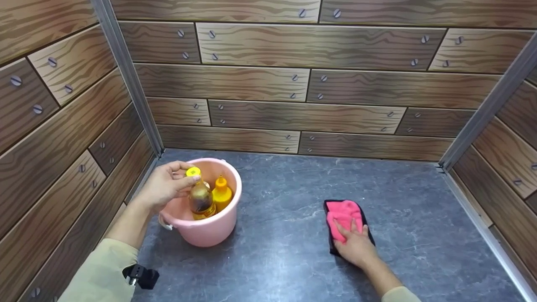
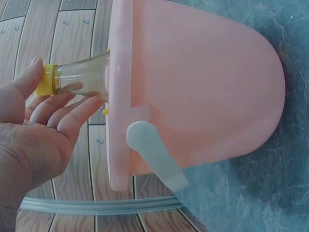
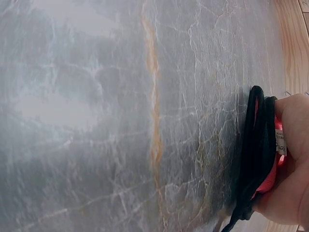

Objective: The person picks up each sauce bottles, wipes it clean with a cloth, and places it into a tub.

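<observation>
In the head view my left hand [image 1: 165,184] pinches a clear bottle of dark liquid [image 1: 201,197] at its yellow cap [image 1: 193,172]. Most of the bottle stands inside a pink bucket [image 1: 209,235], beside a yellow squeeze bottle [image 1: 222,196]. The left wrist view shows the thumb at the cap [image 2: 47,79] and the other fingers along the bottle's neck [image 2: 82,75]; the bucket wall [image 2: 207,82] hides its lower part. On the right, my right hand [image 1: 355,247] rests with spread fingers on a folded pink cloth with black edging [image 1: 344,209], lying on the table.
The dark marbled tabletop [image 1: 285,201] ends at wood-patterned walls [image 1: 251,113] on the back and both sides, joined by metal corner strips. A white handle [image 2: 154,154] hangs at the bucket's side.
</observation>
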The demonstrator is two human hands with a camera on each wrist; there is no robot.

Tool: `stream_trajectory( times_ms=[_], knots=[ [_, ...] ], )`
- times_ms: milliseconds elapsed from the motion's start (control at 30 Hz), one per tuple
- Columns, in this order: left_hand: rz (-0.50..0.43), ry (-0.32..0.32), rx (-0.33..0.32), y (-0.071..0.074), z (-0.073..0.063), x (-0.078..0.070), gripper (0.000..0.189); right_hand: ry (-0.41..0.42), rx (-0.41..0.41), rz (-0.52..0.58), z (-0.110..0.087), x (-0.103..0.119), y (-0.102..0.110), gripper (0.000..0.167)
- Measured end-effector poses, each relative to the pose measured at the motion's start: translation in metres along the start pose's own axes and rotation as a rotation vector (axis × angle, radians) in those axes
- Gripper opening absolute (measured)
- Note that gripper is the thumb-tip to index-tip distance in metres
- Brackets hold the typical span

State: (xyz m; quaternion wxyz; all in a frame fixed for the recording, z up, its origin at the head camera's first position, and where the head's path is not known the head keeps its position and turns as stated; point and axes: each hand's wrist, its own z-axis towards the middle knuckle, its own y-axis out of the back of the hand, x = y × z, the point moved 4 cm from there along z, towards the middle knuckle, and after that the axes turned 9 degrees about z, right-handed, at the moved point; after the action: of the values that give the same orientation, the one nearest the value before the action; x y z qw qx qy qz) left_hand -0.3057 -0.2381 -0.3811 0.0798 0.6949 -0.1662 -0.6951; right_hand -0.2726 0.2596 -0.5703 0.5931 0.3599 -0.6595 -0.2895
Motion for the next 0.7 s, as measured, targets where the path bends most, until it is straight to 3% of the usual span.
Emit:
stream_trajectory(
  times_ms=[200, 400, 500, 567, 700],
  knots=[
    [0.045, -0.008, -0.003, -0.003, -0.002, -0.005, 0.031, 0.019, -0.007, -0.001, 0.000, 0.000, 0.000, 0.066],
    [0.225, -0.073, -0.061, -0.007, -0.004, -0.012, 0.036, 0.034, -0.015, -0.006, -0.003, 0.001, 0.002, 0.066],
    [0.324, -0.099, -0.085, -0.010, -0.008, -0.019, 0.046, 0.063, -0.045, -0.010, -0.006, 0.005, 0.007, 0.066],
    [0.408, -0.130, -0.119, -0.014, -0.010, -0.026, 0.057, 0.088, -0.084, -0.030, -0.008, 0.010, 0.013, 0.068],
    [0.605, -0.243, -0.249, -0.032, -0.015, -0.050, 0.074, 0.127, -0.164, -0.085, -0.011, 0.022, 0.027, 0.072]
  ],
)
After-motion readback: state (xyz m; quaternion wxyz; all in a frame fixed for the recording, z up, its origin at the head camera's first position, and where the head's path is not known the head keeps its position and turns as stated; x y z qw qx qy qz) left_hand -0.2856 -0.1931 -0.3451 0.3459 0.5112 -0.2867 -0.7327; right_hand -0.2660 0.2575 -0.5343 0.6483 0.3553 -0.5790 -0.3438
